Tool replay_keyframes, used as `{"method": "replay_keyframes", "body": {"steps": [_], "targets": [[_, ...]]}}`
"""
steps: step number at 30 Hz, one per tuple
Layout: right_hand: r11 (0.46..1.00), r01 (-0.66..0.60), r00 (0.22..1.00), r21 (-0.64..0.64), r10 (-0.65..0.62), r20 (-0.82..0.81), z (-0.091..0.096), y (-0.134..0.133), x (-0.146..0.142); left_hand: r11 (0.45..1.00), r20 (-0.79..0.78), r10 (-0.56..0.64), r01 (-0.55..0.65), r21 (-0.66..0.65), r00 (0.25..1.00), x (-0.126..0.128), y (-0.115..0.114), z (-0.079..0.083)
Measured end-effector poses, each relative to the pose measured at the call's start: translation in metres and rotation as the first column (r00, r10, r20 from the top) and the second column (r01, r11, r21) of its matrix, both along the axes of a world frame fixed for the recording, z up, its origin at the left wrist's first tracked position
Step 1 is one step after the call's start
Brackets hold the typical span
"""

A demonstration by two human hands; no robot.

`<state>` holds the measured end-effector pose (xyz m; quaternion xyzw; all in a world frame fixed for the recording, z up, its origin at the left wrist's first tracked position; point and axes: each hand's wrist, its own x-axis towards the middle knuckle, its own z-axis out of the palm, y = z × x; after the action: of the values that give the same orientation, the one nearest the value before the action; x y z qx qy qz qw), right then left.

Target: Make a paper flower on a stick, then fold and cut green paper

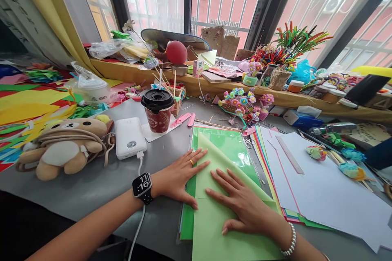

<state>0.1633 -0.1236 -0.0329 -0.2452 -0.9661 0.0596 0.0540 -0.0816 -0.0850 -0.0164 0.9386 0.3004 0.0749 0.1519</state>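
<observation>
A light green sheet of paper (211,228) lies in front of me, its upper part folded over along a diagonal. Beneath it is a glossy green pack of paper (241,147) in clear wrapping. My left hand (177,177), with a ring and a smartwatch (142,185), rests flat at the sheet's left edge, fingers spread. On the folded part, my right hand (241,202) presses down with fingers stretched out; a beaded bracelet (290,239) circles that wrist. Neither hand grips anything.
Left of the paper stand a lidded coffee cup (157,114), a white power bank (130,138) with a cable, and a plush bear (70,147). To the right, white paper (330,191) carries a ruler (289,155). Flower crafts (240,104) sit behind.
</observation>
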Motion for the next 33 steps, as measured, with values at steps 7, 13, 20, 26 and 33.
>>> {"method": "replay_keyframes", "body": {"steps": [7,13,20,26,33], "targets": [[1.0,0.002,1.0,-0.001,-0.002,0.02,-0.0007,0.0005,-0.0003,1.0,0.0,0.001,-0.001,0.0,1.0,0.0006,-0.0005,0.0012],[1.0,0.006,1.0,0.01,-0.006,0.024,-0.001,-0.0005,0.0,1.0,-0.015,0.005,-0.005,-0.001,1.0,0.0007,-0.0009,0.0017],[1.0,-0.003,1.0,0.004,0.003,0.011,-0.0008,0.0009,-0.0003,1.0,-0.017,0.003,-0.003,0.009,1.0,0.0003,-0.0009,0.0012],[1.0,-0.003,1.0,-0.011,0.003,0.025,0.0006,0.0014,-0.0003,1.0,-0.022,-0.004,0.004,0.017,1.0,0.0005,-0.001,0.0011],[0.999,0.003,1.0,-0.037,-0.002,0.025,0.0038,0.0006,0.0,0.998,-0.074,-0.01,0.014,0.057,0.997,-0.0001,0.0005,0.0005]]}}
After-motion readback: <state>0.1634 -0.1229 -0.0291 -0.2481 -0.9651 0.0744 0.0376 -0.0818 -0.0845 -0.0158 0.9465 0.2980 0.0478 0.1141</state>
